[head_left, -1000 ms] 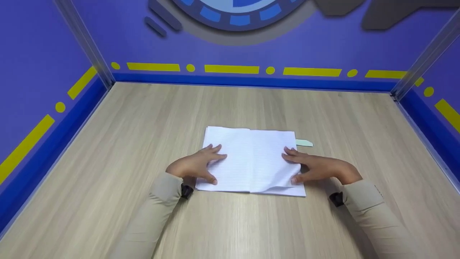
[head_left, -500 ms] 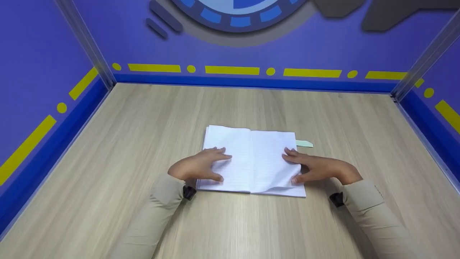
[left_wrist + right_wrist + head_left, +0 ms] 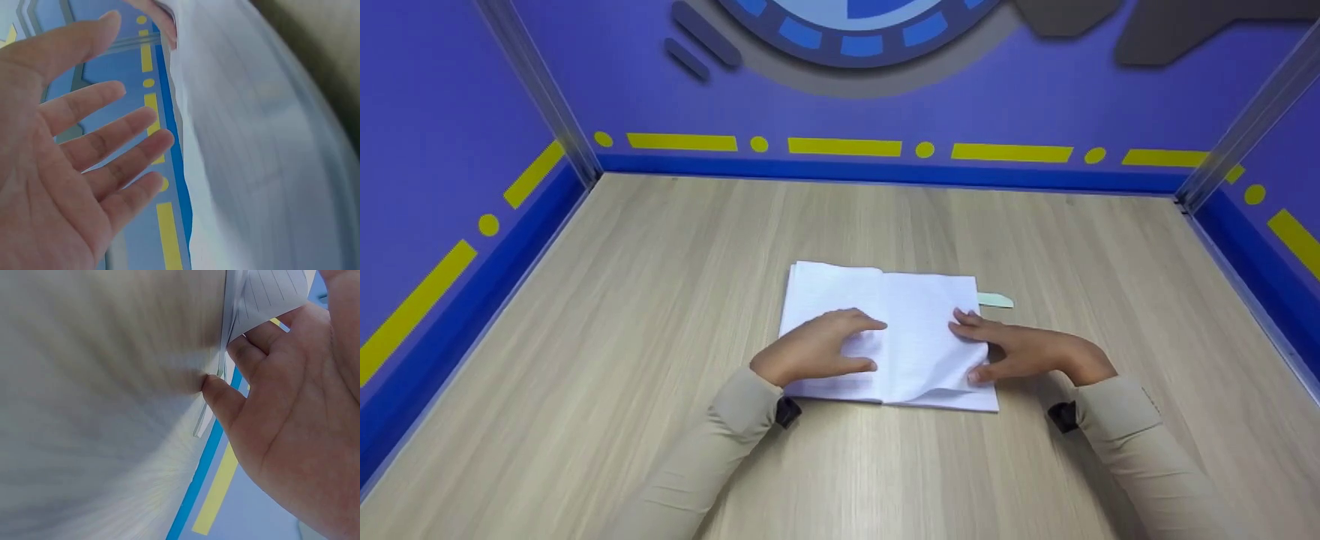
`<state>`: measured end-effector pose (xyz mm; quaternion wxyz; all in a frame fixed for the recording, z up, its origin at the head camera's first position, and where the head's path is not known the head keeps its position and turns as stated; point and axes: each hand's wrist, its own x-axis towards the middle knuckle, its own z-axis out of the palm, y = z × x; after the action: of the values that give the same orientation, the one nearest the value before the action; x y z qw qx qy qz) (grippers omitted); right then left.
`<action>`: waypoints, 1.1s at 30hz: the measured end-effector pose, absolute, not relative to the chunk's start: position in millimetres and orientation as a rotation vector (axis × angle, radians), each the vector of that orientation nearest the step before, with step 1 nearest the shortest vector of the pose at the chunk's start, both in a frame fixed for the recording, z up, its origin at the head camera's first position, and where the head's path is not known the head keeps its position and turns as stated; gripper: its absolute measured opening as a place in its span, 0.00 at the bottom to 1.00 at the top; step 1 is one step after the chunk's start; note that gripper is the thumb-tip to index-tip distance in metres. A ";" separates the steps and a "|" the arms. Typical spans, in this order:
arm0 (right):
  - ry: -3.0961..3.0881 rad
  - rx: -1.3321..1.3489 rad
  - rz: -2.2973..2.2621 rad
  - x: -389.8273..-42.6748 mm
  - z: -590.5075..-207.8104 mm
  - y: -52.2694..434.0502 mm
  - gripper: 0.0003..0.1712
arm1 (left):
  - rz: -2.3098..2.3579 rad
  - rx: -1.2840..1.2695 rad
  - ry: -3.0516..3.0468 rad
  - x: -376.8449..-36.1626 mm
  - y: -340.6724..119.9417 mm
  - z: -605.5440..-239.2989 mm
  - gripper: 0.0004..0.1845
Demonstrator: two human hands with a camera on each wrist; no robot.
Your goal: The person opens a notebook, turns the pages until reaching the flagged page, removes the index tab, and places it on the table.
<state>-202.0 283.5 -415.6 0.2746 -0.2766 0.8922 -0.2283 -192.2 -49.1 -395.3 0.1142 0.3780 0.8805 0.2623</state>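
On the wooden tabletop (image 3: 585,315) an open notebook (image 3: 915,300) lies near the middle. The left hand (image 3: 817,349) rests on its left page, fingers loosely spread and flat, gripping nothing. At the right page's lower outer corner the right hand (image 3: 1020,352) has its grip together on the paper: thumb under the sheet edges, fingers on top, the page buckled upward. A pale green bookmark (image 3: 996,299) pokes out just beyond the right edge. The step in hand looks like page turning; next, that lifted sheet needs separating from those beneath.
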 end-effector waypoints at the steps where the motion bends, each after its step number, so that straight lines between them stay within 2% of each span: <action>1: 2.399 -0.743 -0.612 -201.8 -415.3 283.4 0.51 | 0.771 1.126 2.588 -191.8 -45.7 -395.6 0.28; 19: 2.407 -0.800 -0.621 -199.6 -413.4 285.2 0.50 | 0.651 1.333 2.577 -179.3 10.1 -399.8 0.25; 33: 2.411 -0.817 -0.630 -199.9 -412.6 283.7 0.49 | 0.603 1.386 2.554 -177.7 25.4 -405.1 0.23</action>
<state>-199.9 283.7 -412.6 0.2569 -0.3011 0.8885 -0.2321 -177.7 25.4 -405.1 0.0868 0.4651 0.8574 0.2024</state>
